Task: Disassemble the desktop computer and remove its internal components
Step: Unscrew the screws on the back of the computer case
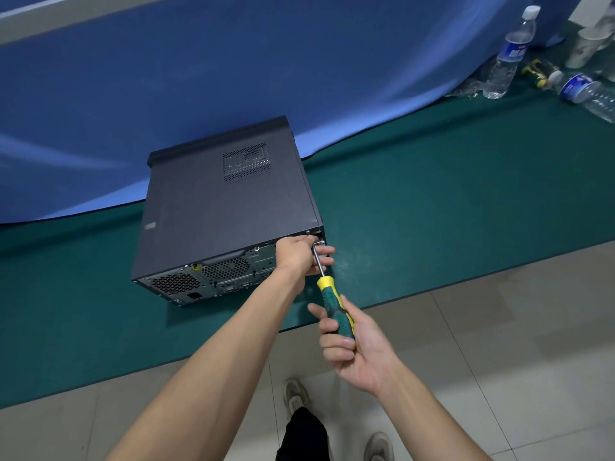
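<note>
— Right hand (349, 341) is nearest, fingers curled around the green-and-yellow screwdriver (334, 311), gripping its handle. Where does the shaft end up?

— It runs up to the rear top corner of the desktop computer (226, 207), which lies on its side on the green mat (432, 194), back panel facing the person. The tip is hidden behind the left hand (301, 256), so I can't quite tell whether it is seated in a screw head.

— And that left hand?

— Pinched around the shaft close to the tip, thumb and forefinger steadying it against the case edge, other fingers spread loosely below. It looks like a guiding hold, not a firm one.

— So the step is a side-panel screw?

— That is my reading. To do it well, keep the shaft in line with the screw, push inward while turning, and let the left fingers catch the screw as it frees. The handle sits low and angled now; a tilted bit could slip and round the head.

— Anything in the way?

— Little. The blue cloth (233, 61) hangs behind the case, touching its far end. A standing water bottle (511, 51), a lying bottle (589, 94) and paper cups (585, 44) sit well apart at the far right. The case sits near the mat's edge, so hard pushing might shift it.
</note>
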The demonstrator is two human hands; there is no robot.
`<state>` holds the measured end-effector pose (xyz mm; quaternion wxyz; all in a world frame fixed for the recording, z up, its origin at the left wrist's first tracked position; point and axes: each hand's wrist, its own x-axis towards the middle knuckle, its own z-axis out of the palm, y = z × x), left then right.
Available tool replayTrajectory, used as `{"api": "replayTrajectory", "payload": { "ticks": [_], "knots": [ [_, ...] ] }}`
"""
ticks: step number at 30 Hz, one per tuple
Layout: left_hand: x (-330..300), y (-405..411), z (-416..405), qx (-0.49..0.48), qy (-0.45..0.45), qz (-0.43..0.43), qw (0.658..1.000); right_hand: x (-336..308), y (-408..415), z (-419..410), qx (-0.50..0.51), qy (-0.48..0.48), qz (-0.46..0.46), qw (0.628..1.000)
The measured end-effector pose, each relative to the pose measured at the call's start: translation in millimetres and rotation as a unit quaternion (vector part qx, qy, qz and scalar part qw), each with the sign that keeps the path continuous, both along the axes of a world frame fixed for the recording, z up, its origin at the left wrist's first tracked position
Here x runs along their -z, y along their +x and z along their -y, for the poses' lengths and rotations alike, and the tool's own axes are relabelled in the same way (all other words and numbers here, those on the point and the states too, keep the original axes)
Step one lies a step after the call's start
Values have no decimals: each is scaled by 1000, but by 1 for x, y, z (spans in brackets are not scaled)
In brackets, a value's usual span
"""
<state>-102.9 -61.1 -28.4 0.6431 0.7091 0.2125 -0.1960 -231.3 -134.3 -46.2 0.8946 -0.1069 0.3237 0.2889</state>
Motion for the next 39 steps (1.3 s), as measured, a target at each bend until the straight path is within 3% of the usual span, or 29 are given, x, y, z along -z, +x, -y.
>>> {"api": "replayTrajectory", "payload": {
  "ticks": [6,12,14,17,19,21,25,26,27,28,30,31,32,37,39],
  "knots": [
    [0,0,-5,16,-6,0,1000,-9,3,-9,2,-8,-5,1000],
    [-1,1,-7,22,-27,-5,999,-24,18,-14,12,65,28,997],
    [-3,-2,-8,30,-30,-13,999,-21,15,-15,-29,-42,36,998],
    [-5,-7,-10,42,-32,-31,998,-13,11,-13,-89,-235,18,968],
    [-6,-10,-10,49,-27,-33,998,-10,13,-12,-91,-276,5,957],
    [-8,-13,-10,51,-23,-29,998,-12,16,-14,-77,-267,-5,961],
    [-10,-17,-5,35,-45,-37,998,-21,19,-17,-28,-150,-9,988],
    [-10,-17,-4,32,-41,-39,998,-21,20,-17,-23,-165,-8,986],
    [-10,-16,-3,29,-32,-43,998,-19,21,-17,-35,-240,-1,970],
    [-9,-17,-1,28,-18,-49,998,-16,20,-18,-67,-366,16,928],
    [-6,-19,0,27,22,-52,998,-9,19,-22,-128,-609,39,782],
    [-3,-21,0,27,45,-44,998,-6,17,-23,-135,-662,34,736],
    [-1,-22,0,22,59,-31,998,-6,17,-24,-130,-670,33,730],
    [2,-20,5,-33,21,-17,999,-10,18,-13,-99,-435,84,891],
    [1,-21,6,-25,-22,-24,999,-15,17,-6,-111,-345,92,928]
  ]
}}
